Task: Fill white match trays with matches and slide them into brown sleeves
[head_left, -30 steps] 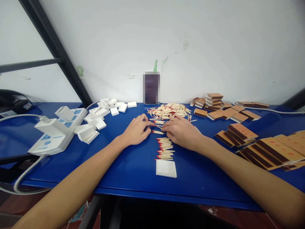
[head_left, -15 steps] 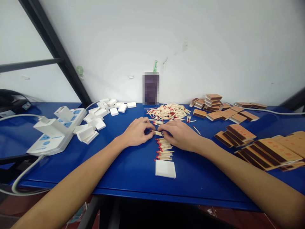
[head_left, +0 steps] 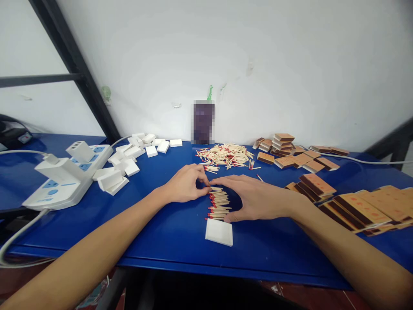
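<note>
A column of wooden matches with red heads (head_left: 220, 200) lies on the blue table between my hands, heads to the left. My left hand (head_left: 187, 183) has thumb and forefinger closed at the head end of the farthest matches in this column. My right hand (head_left: 258, 196) arches over the right side, thumb and fingers spread wide: the fingertips are by the far end, the thumb near the closest matches. Just below the column rests a white matchbox tray (head_left: 219, 232). A few more matches (head_left: 211, 168) lie beyond my left fingers, near a large loose match pile (head_left: 227, 154).
White matchbox trays (head_left: 130, 150) are heaped at the left, beside a power strip (head_left: 61, 189) with chargers and cables. Brown matchbox sleeves (head_left: 364, 209) stand stacked at the right, with more sleeves (head_left: 284, 142) behind. A pixelated dark rectangle (head_left: 204, 123) is against the wall.
My right hand has opened and come nearer, its thumb swinging down along the match column. My left hand has moved slightly nearer, still pinching. The view has shifted a little.
</note>
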A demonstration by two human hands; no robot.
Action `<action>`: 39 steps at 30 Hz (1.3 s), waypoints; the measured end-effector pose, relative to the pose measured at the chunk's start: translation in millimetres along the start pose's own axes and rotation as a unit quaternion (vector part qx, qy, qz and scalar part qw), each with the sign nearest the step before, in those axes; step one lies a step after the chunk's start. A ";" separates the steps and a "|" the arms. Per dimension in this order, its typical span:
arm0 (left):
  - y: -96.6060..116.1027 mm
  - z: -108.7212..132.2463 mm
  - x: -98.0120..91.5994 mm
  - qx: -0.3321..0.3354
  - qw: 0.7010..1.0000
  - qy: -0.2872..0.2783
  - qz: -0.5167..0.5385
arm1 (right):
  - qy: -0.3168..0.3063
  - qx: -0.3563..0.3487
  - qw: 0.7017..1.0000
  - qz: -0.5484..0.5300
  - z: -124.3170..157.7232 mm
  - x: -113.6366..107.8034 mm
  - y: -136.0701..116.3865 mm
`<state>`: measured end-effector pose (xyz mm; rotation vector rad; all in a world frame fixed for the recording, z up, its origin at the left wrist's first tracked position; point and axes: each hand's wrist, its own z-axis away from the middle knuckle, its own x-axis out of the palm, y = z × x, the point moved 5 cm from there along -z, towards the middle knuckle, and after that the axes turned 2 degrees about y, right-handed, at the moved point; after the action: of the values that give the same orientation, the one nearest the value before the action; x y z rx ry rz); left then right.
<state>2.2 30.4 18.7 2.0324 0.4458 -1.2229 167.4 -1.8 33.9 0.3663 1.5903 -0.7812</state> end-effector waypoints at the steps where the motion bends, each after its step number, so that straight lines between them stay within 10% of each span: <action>1: 0.1 0.2 -0.4 -0.002 1.000 0.000 0.003 | 0.002 -0.001 1.000 0.003 -0.3 1.1 -0.1; 27: 1.7 0.4 2.6 0.003 0.998 -0.033 -0.046 | 0.154 -0.005 0.987 -0.048 -24.0 11.9 6.9; 33: 23.2 6.5 -29.5 0.002 0.999 0.024 -0.041 | 0.164 0.012 0.981 -0.099 -24.0 8.5 10.1; 39: 63.3 23.0 -14.6 0.088 0.978 -0.184 -0.040 | 0.157 0.025 0.982 -0.103 -19.6 -3.4 13.8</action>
<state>19.2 -28.8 49.6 1.8854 0.2485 -1.6982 162.2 21.9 33.4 0.3780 1.9298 -0.9590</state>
